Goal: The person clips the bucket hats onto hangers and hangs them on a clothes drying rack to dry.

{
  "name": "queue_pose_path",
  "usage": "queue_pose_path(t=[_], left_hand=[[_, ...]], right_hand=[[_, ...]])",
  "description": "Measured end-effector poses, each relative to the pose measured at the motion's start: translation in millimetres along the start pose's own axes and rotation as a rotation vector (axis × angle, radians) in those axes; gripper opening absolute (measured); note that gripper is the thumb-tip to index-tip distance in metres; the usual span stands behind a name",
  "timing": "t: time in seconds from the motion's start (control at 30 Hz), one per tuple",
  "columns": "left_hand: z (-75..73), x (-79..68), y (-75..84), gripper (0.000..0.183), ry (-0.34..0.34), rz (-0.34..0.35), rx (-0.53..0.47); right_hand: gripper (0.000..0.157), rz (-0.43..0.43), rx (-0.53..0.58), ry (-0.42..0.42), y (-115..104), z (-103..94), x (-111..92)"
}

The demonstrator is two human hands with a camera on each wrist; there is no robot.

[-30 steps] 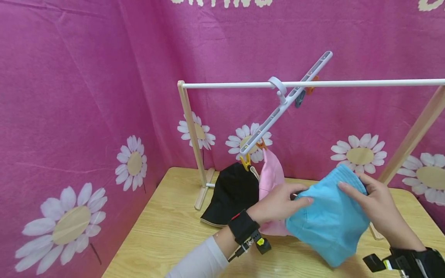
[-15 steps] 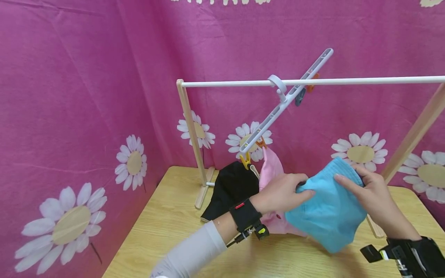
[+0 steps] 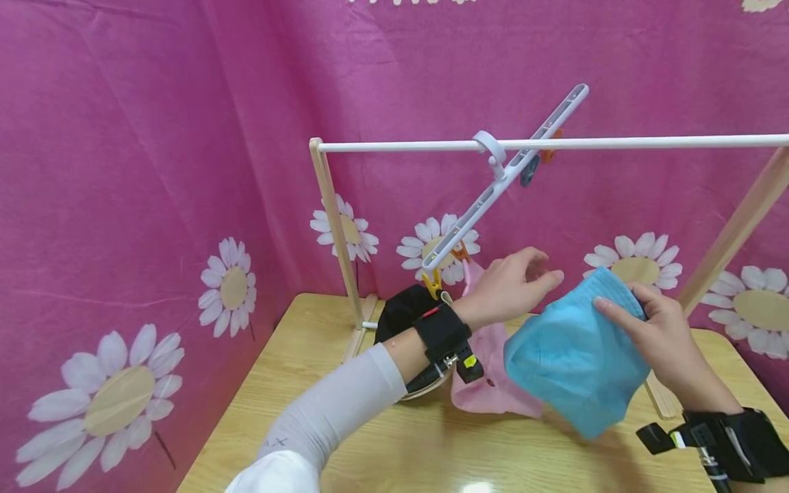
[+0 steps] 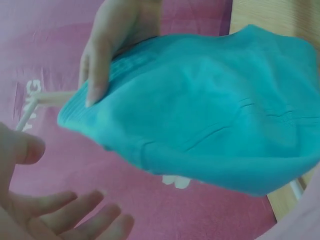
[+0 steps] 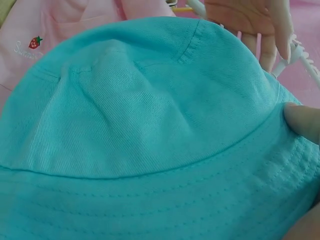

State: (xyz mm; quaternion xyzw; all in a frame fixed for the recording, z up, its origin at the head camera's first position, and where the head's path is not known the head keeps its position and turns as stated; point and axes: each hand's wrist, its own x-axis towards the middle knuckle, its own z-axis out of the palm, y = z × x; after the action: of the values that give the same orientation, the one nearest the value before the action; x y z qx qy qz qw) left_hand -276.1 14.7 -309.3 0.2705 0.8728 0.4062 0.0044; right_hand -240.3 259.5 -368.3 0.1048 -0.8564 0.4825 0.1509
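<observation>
A light blue bucket hat [image 3: 576, 356] hangs folded from my right hand [image 3: 662, 342], which pinches its stitched brim between thumb and fingers. In the right wrist view, the thumb [image 5: 302, 121] lies on the brim of the hat. My left hand [image 3: 508, 287] is raised to the left of the blue hat, apart from it and holding nothing; its fingers [image 4: 75, 210] are spread in the left wrist view. Behind the left arm, a black hat [image 3: 401, 311] and a pink hat [image 3: 493, 390] hang by clips from a grey hanger [image 3: 477, 209]. The left arm partly covers both.
The hanger hooks on a white rod [image 3: 647, 143] between wooden posts [image 3: 333, 212]. A yellow clip [image 3: 433, 282] and an orange clip [image 3: 460, 250] hold the hats. A grey clip [image 3: 529, 171] and another orange clip [image 3: 553, 145] hang farther back, above the wooden table [image 3: 296, 356].
My left hand has let go of the blue hat and moved up and slightly left, away from it. My right hand still holds the hat, slightly higher than before.
</observation>
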Motion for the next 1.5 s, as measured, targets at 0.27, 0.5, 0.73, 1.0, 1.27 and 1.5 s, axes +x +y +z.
queue_pose_path(t=[0.27, 0.5, 0.73, 1.0, 1.27, 1.5], left_hand=[[-13.7, 24.6, 7.8, 0.054, 0.123, -0.086, -0.189], [-15.3, 43.7, 6.7, 0.069, 0.182, -0.118, -0.172], [-18.2, 66.7, 11.3, 0.08, 0.163, -0.165, -0.161], [-9.9, 88.5, 5.3, 0.089, 0.205, -0.213, -0.216], [3.0, 123.0, -2.8, 0.075, 0.461, -0.194, -0.368], [7.5, 155.0, 0.2, 0.047, 0.636, -0.205, -0.702]], right_hand=[[0.032, 0.023, 0.021, -0.003, 0.8, -1.3, 5.4], [0.03, 0.025, 0.032, 0.002, 2.3, -1.5, 6.8], [0.028, 0.024, 0.056, 0.024, 0.1, -4.3, 4.8], [0.026, 0.018, 0.077, 0.037, 3.8, -5.4, -2.5], [0.03, 0.048, 0.044, 0.068, 9.7, -9.9, -8.9], [0.028, 0.085, 0.079, 0.04, 17.6, -18.0, -19.2]])
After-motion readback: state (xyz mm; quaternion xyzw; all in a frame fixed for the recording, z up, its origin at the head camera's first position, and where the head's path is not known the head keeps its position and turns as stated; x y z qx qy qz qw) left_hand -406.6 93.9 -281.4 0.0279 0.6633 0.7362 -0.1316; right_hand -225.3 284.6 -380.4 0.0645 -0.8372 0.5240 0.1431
